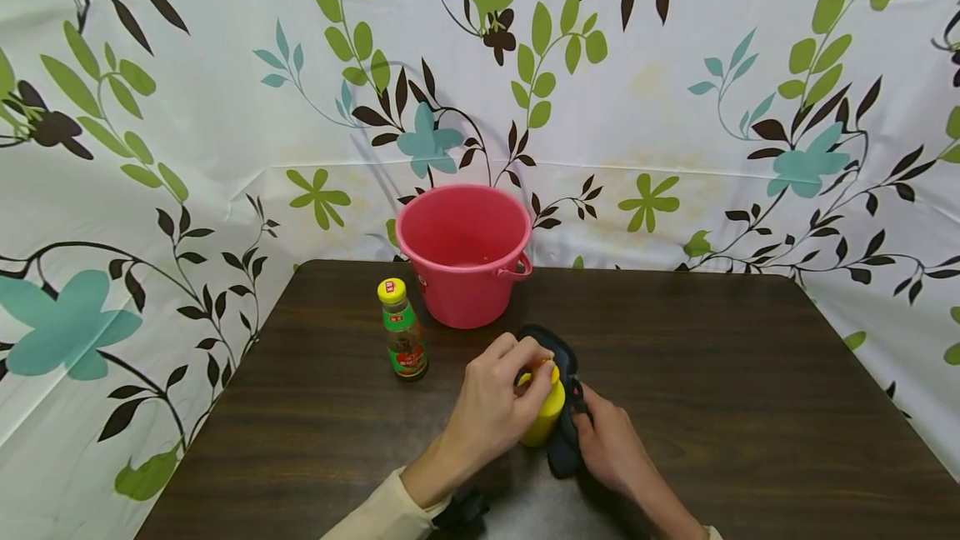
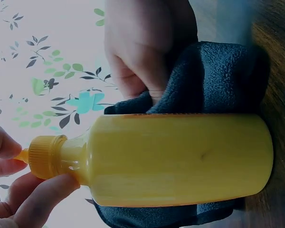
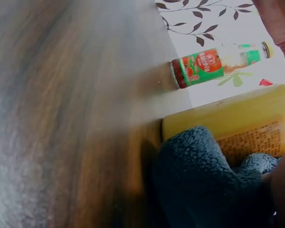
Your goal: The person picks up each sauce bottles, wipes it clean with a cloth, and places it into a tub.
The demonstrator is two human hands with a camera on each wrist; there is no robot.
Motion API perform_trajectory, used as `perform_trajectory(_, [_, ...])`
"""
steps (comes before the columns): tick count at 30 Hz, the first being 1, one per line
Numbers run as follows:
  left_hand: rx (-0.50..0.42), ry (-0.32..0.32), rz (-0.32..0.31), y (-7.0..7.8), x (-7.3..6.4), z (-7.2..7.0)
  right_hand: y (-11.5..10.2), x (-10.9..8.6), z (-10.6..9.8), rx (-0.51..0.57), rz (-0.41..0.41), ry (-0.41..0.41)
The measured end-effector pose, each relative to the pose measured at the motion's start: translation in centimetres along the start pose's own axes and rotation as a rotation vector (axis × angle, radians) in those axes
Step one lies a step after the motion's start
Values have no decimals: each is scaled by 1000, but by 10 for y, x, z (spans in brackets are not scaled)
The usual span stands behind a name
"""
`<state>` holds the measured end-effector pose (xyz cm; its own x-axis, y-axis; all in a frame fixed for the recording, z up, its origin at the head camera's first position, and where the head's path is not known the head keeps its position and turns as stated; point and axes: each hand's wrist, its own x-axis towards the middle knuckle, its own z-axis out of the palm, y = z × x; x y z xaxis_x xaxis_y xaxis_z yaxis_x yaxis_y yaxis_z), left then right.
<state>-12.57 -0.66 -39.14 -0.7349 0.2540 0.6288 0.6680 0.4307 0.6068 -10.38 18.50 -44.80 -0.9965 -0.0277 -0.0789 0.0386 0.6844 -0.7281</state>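
A yellow squeeze bottle (image 2: 180, 159) with an orange-yellow nozzle cap (image 2: 47, 156) stands upright near the table's front. My left hand (image 1: 497, 397) pinches its nozzle tip, with other fingers at the bottle's neck. In my right hand (image 1: 611, 442) is a dark blue-grey cloth (image 1: 564, 450), bunched and pressed against the bottle's side. The left wrist view shows the cloth (image 2: 223, 76) behind the bottle, showing above and below it. Small print on the bottle (image 3: 251, 140) shows in the right wrist view.
A glass sauce bottle (image 1: 407, 340) with a yellow cap and green-red label stands to the left. Behind it, a pink bucket (image 1: 468, 294) sits at the back of the dark wooden table (image 1: 712, 373). A leaf-patterned sheet (image 1: 645, 123) hangs behind the table.
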Motion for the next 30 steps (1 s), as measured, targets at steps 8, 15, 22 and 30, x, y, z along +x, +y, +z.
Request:
perform_trajectory(8, [-6, -12, -2, 0, 0, 0, -14, -3, -10, 292, 45, 13])
perform_trajectory(15, [-1, -24, -9, 0, 0, 0, -36, -9, -31, 400, 46, 13])
perform_trajectory(22, [2, -7, 1, -2, 0, 1, -51, -12, -48, 423, 2, 24])
perform_trajectory(30, [13, 16, 16, -1, 0, 1, -66, -19, -70, 403, -41, 42])
